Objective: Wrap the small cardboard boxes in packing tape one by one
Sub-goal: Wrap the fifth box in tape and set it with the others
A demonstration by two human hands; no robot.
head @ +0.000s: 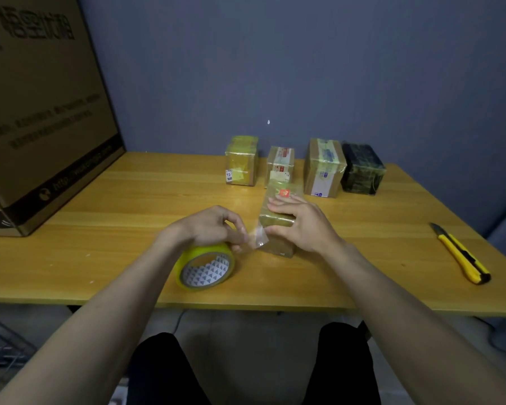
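Note:
A small cardboard box with an orange sticker on top lies in the middle of the wooden table. My right hand rests flat on its top and holds it down. My left hand pinches the loose end of the clear tape just left of the box's near end. The yellow tape roll stands on edge below my left hand, touching the table.
Several taped small boxes stand in a row at the back: a yellowish one, a labelled one, a taller one and a black one. A yellow utility knife lies at the right. A large carton fills the left.

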